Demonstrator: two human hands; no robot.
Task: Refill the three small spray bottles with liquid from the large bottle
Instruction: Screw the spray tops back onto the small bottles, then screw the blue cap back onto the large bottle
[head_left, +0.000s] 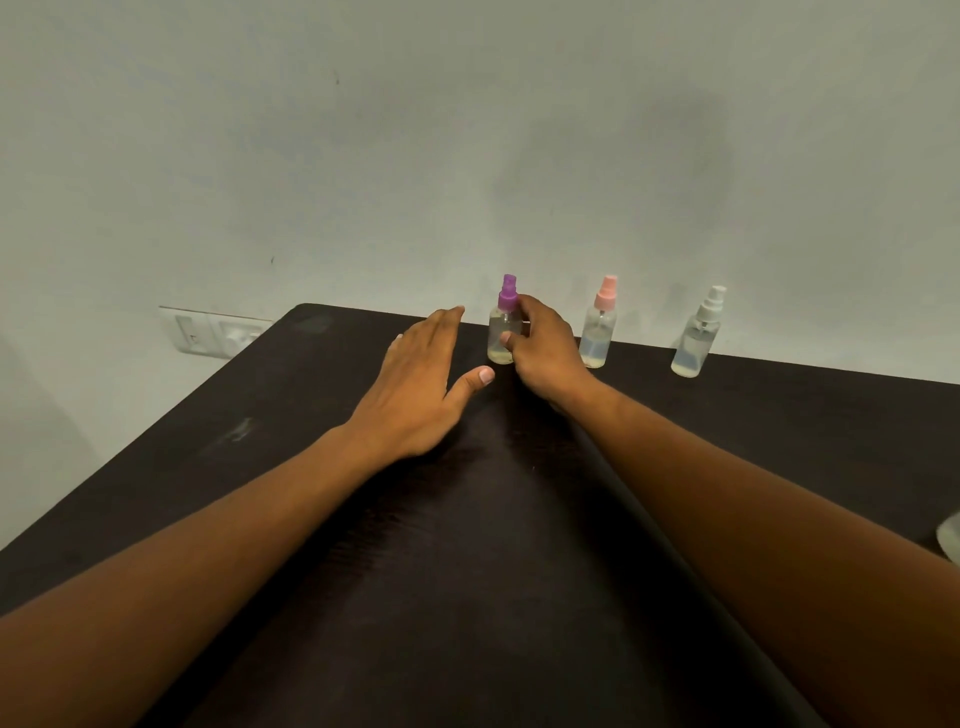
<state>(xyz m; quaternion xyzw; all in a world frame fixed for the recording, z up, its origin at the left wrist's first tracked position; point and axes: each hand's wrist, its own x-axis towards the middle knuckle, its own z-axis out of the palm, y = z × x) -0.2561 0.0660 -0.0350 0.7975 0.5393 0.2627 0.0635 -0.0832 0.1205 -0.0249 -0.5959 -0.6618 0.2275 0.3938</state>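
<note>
Wall socket (215, 330) far left, behind dark counter (260, 467). Left hand (415, 384) flat, fingers straight, holding nothing, just left of purple-cap bottle (505, 327). Right hand (545, 348) grips that bottle, upright at counter's back edge. Pink-cap bottle (600, 325), then white-cap bottle (698, 335), upright, apart. Pale object (950, 535) at right edge, unclear.

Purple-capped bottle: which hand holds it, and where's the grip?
The right hand holds the purple-capped bottle by its clear body, thumb on the front. The left hand is open and holds nothing.
</note>
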